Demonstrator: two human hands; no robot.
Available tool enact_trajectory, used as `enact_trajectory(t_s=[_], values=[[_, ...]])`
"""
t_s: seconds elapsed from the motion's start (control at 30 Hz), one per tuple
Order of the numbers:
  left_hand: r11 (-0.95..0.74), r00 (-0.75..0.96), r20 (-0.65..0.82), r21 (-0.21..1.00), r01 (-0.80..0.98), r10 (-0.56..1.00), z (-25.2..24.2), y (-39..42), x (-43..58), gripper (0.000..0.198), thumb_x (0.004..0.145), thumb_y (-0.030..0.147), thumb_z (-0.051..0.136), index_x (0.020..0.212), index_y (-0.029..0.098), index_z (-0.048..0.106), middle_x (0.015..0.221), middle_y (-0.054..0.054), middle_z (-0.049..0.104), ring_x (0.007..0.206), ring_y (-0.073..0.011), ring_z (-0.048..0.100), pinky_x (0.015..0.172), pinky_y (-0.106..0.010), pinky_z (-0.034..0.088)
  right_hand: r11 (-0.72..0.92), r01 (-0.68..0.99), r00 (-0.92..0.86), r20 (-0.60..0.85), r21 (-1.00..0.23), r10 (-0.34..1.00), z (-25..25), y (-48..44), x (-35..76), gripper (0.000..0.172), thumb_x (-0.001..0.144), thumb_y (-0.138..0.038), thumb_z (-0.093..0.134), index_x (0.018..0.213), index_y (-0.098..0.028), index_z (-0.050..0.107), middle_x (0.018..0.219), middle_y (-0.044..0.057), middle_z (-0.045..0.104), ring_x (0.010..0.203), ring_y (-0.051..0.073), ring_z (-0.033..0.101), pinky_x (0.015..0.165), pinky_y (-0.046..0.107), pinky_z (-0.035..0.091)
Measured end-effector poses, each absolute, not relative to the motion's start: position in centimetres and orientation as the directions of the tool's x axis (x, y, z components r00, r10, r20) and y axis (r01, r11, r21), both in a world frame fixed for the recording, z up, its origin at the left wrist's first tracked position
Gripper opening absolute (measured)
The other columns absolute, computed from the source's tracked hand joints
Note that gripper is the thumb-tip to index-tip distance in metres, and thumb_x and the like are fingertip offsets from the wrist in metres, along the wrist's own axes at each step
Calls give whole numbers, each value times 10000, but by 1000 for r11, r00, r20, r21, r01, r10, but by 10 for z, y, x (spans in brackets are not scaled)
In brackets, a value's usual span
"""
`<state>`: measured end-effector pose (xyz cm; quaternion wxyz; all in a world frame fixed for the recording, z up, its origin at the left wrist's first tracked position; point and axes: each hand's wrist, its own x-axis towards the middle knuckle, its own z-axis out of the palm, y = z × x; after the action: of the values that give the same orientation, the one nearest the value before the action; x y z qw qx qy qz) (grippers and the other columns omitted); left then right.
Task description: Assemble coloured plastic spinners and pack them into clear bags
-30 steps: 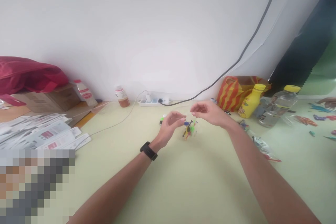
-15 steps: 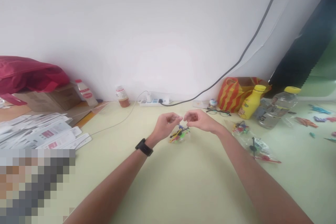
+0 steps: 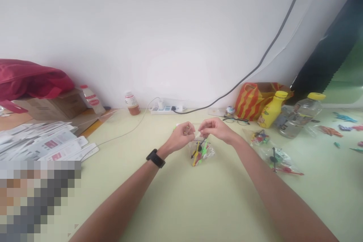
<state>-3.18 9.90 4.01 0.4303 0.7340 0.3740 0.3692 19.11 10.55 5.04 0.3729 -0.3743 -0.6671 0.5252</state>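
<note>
A clear plastic bag [image 3: 200,152] with yellow, black, green and red plastic pieces inside hangs just under my two hands, near the middle of the table [image 3: 181,204]. My left hand [image 3: 181,136], with a black watch on its wrist, pinches the bag's top edge from the left. From the right, my right hand [image 3: 214,129] grips the same top edge between thumb and fingers. The fingertips of both hands are close together. A small green thing shows partly behind my left hand.
Two more bags of coloured pieces [image 3: 259,137] [image 3: 283,162] lie at the right, near glasses [image 3: 236,120], a yellow bottle [image 3: 272,110] and a clear bottle [image 3: 302,116]. Loose coloured pieces lie far right. A power strip [image 3: 166,110] stands by the wall; papers [image 3: 48,141] are at left.
The bag of pieces between my hands has swung lower and more upright, showing more of its contents. My hands have barely moved; their fingers have shifted slightly.
</note>
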Motion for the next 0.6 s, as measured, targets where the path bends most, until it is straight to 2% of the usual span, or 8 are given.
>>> enact_trajectory(t_s=[0.1,0.17,0.27,0.37,0.47,0.6], values=[[-320,531,142,911,259,835,47,101,-38,141,739,156,635,872,192,667,632,29,602,584,-133,560,551,-244,424,189,85,-418,137,-978,898,53,105,194,170,758,-312,780,851,-169,785,732,46,760,673,173,683,692,324,544],[-342,558,157,908,244,815,53,102,-43,141,757,186,678,894,189,707,741,-23,694,658,-162,636,581,-263,474,189,74,-401,144,-979,905,54,105,195,197,761,-339,799,867,-173,794,749,51,772,693,178,697,713,329,554],[-366,548,219,914,174,807,59,105,-49,196,812,326,754,937,174,746,910,-91,751,752,-199,698,616,-292,533,174,70,-430,128,-982,894,53,106,197,291,758,-395,836,949,-176,808,852,74,801,807,211,740,793,361,577],[-348,533,230,929,129,814,59,109,-54,300,845,427,772,967,154,754,892,-105,767,737,-206,718,628,-310,560,172,74,-443,122,-982,888,50,108,198,371,768,-442,845,1025,-176,814,928,89,805,887,224,744,839,378,580],[-314,495,225,944,102,839,56,113,-59,351,836,439,802,1028,150,751,870,-100,786,755,-223,748,680,-331,582,175,60,-417,135,-983,899,45,109,199,436,769,-455,851,1106,-184,801,895,75,797,860,210,736,831,376,582],[-304,444,247,951,61,861,56,117,-66,383,821,418,829,1082,146,756,949,-129,809,895,-261,773,768,-345,592,160,-19,-385,155,-987,910,42,112,201,498,736,-455,879,1156,-208,777,868,62,797,851,212,744,820,375,581]])
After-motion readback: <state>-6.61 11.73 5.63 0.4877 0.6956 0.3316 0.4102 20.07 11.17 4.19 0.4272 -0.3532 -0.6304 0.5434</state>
